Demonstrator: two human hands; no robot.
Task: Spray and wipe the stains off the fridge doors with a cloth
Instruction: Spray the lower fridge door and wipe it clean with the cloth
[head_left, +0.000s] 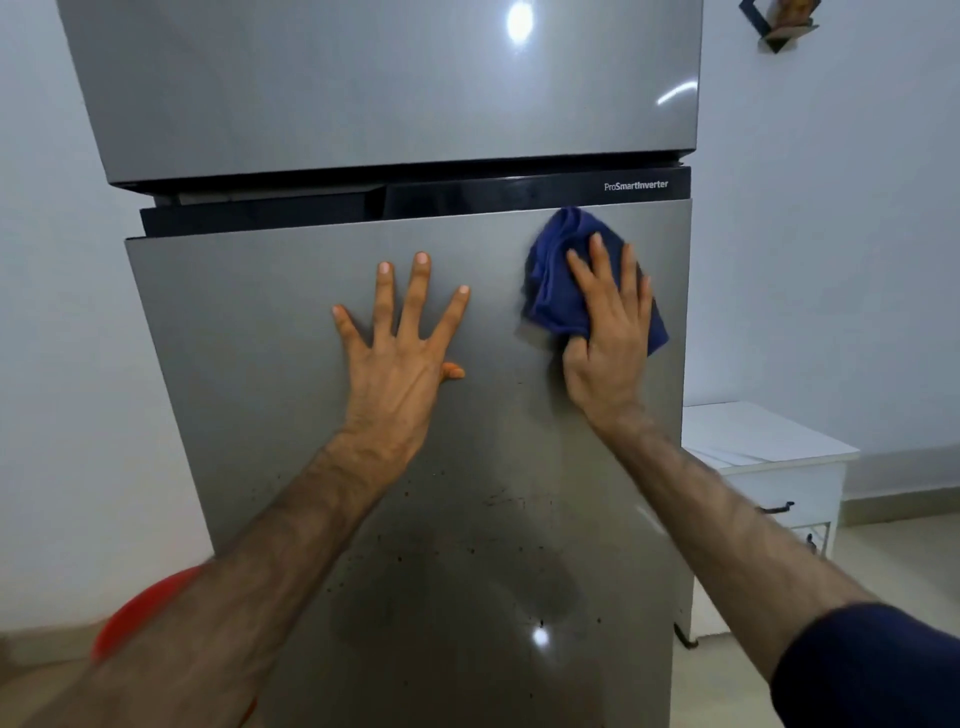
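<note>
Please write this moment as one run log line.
right hand: presses blue cloth on lower fridge door | left hand: flat on door | specks remain lower

Blue cloth up on the lower fridge door, stains still down below

The cloth (558, 291) is dark blue and bunched up, flat against the lower door (260, 364) near its top right corner, under the right hand (605, 338). The door is grey brushed metal and shut, with the left hand (400, 364) spread flat on it beside the cloth. Dark specks and smears (498, 501) dot the door below both hands. The upper door (363, 88) above them is glossy grey and shut too.
</note>
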